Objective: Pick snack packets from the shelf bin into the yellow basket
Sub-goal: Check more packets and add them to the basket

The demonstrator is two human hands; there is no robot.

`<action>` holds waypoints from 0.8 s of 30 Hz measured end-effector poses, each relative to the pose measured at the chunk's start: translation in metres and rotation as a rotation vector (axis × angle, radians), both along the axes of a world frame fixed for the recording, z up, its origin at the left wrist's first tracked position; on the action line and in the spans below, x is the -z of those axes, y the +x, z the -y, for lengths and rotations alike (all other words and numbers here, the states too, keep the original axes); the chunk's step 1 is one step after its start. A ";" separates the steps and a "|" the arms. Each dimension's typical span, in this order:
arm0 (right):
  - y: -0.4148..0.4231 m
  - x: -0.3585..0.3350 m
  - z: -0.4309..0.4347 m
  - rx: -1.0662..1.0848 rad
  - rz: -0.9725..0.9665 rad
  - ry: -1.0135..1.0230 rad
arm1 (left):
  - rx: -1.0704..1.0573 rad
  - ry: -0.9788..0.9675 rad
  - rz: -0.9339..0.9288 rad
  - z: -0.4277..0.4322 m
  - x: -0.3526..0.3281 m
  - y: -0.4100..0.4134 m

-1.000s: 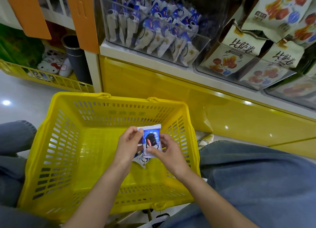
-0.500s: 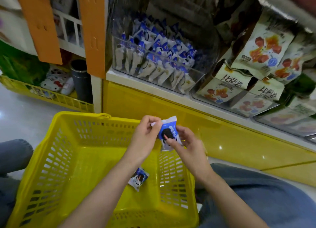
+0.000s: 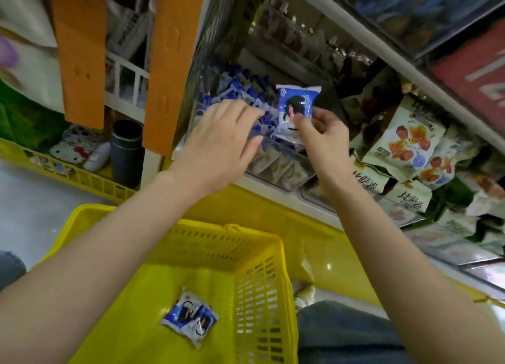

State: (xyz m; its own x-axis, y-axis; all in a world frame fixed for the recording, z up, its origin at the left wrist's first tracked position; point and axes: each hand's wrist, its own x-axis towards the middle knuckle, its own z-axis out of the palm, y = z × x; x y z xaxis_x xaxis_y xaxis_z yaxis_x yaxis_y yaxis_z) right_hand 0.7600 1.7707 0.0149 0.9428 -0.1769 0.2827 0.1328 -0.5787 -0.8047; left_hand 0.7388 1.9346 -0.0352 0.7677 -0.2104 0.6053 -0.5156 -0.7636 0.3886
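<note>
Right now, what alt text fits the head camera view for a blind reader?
A person's right hand pinches a blue-and-white plastic snack packet at a clear plastic shelf bin of similar packets, while the left hand reaches over them. Below, a yellow slotted plastic basket holds loose packets.

Pale glossy floor (image 3: pixel 27 199), yellow shelf base (image 3: pixel 328 254), orange panels (image 3: pixel 79 52)

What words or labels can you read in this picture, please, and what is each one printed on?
"比萨卷": on the cream bags at the right.
Blue packet pinched by the right hand: print too blurred to read.
Packets in the yellow basket: too blurred.
Red sign, upper right: white strokes, unreadable.
</note>
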 end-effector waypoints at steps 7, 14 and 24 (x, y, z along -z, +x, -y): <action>0.089 0.008 -0.050 -0.013 -0.064 -0.187 | 0.033 0.198 -0.046 -0.023 0.015 0.015; 0.127 0.023 -0.074 -0.028 -0.146 -0.302 | 0.074 0.169 -0.012 -0.029 0.019 0.021; 0.129 0.019 -0.067 -0.295 -0.260 -0.448 | 0.083 0.135 -0.002 -0.028 0.022 0.024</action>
State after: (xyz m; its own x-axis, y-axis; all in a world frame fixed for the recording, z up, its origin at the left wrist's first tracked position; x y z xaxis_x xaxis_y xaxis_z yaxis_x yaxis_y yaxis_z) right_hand 0.8889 1.8374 -0.0041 0.9821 0.1869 0.0229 0.1715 -0.8380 -0.5180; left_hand 0.7632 1.9627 -0.0577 0.7457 -0.3528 0.5653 -0.5784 -0.7639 0.2862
